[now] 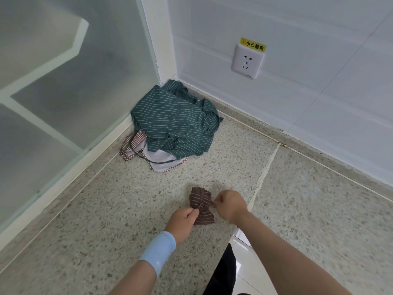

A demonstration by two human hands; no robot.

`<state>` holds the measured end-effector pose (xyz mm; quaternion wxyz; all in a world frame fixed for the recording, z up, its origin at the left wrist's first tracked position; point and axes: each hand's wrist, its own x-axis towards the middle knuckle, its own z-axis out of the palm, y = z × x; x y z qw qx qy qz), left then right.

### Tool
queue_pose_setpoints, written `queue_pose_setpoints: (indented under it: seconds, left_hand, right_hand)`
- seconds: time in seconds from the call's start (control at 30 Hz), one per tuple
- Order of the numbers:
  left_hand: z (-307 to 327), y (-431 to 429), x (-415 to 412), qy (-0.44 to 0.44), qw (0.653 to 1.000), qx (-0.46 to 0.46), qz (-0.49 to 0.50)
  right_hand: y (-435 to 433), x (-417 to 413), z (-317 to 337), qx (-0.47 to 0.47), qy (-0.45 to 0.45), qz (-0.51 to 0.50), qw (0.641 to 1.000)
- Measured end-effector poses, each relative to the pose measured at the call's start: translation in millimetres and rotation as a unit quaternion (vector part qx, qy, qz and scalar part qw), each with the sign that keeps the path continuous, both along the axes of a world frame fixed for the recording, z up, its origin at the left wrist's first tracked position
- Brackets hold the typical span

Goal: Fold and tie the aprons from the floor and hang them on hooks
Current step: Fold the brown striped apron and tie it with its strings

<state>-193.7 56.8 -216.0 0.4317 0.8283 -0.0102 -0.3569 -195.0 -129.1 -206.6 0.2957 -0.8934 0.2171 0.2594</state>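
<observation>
Both hands are right on the brown striped apron (pixel 203 216), which is folded into a small bundle on the speckled floor (pixel 106 209) just ahead of the person. Left hand (pixel 184 218) is pinching what looks like a strap end at the bundle's lower-left edge. Right hand (pixel 227 204) is pinching the other end on the right side, so the tie crosses the bundle's waist.

The bundle's long axis runs roughly away from the person, leaning a bit left at the far end. The hands sit either side of it, about equally close. Looks to me like the knot's getting cinched, so the pull would go outward, left and right.

Off in the corner, well apart, a crumpled green striped apron (pixel 174 120) lies on top of a checked apron (pixel 161 165). No basket or hooks in view, just a wall socket (pixel 247 60).
</observation>
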Motion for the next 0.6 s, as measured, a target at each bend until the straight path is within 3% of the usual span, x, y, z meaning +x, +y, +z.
queue_pose_setpoints:
  seconds: [0.13, 0.33, 0.6]
  left_hand:
    - [-6.4, 6.9, -10.2, 0.025, 0.999, -0.007, 0.034]
    - [1.6, 8.6, 2.9, -0.071, 0.992, 0.072, -0.081]
    - [12.7, 3.1, 9.7, -0.007, 0.998, 0.038, 0.039]
  right_hand:
    - [0.8, 1.8, -6.1, -0.01, 0.021, 0.022, 0.999]
    - [-6.4, -1.9, -12.9, 0.025, 0.03, 0.043, 0.998]
    - [-10.4, -0.7, 0.5, 0.173, -0.018, -0.055, 0.983]
